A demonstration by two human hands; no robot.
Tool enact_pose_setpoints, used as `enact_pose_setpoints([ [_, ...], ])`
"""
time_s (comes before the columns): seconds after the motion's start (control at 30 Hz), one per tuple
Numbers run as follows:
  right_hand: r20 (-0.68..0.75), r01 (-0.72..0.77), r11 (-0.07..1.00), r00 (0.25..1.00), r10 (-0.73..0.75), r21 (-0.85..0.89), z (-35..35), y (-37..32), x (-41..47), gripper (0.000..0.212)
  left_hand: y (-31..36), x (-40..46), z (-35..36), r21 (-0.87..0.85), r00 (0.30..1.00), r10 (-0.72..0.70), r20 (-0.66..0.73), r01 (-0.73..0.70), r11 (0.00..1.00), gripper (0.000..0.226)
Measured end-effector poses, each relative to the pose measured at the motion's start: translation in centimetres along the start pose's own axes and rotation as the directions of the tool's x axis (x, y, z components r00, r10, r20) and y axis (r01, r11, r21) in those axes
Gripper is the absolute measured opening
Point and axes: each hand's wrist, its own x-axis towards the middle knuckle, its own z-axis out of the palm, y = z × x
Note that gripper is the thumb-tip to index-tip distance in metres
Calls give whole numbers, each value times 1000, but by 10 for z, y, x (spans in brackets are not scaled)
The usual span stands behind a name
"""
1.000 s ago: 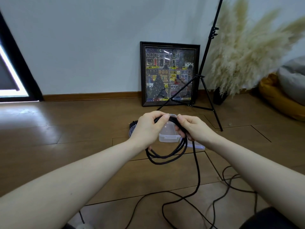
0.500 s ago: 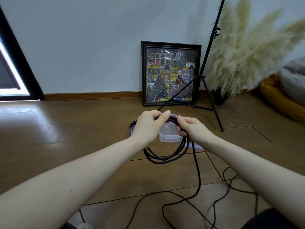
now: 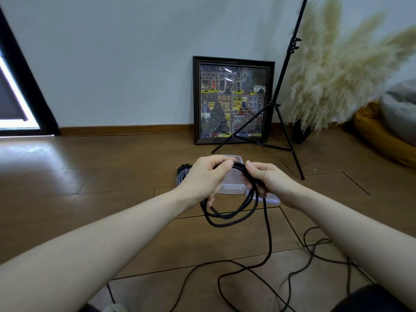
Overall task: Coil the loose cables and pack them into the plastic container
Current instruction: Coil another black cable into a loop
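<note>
Nearest on the wooden floor (image 3: 90, 221), the uncoiled length of the black cable (image 3: 267, 233) wanders in slack bends across the near boards and rises to the hands. Above it, the left hand (image 3: 203, 176) grips the top of a small bundle of loops, thumb and fingers curled round the strands, while the right hand (image 3: 263, 179) pinches the same cable just beside it; the finished loops (image 3: 227, 216) hang below both hands. By my judgement the coiling step is under way, with only a few turns made and much cable left on the floor. The next move calls for the right hand to draw up more slack and lay another turn into the left hand's hold, keeping the loops alike so they will fit the box. Just beyond the hands sits the clear plastic container (image 3: 231, 188), its lid (image 3: 271, 200) apparently lying to its right, and another bundle of cables (image 3: 183, 173) touching its left side. Farther off, a tripod (image 3: 279, 122) stands with one leg near the container, a framed picture (image 3: 233, 100) leans on the wall, and pampas grass (image 3: 333, 82) fills the far right. Open floor lies left.
</note>
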Motion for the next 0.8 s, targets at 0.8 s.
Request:
enact_pose_setpoints([
  [0.8,3,-349,872,928,373,-345,-56,34,-21,47,-6,3,-58,-271,693,-213,-688,28,962,22],
])
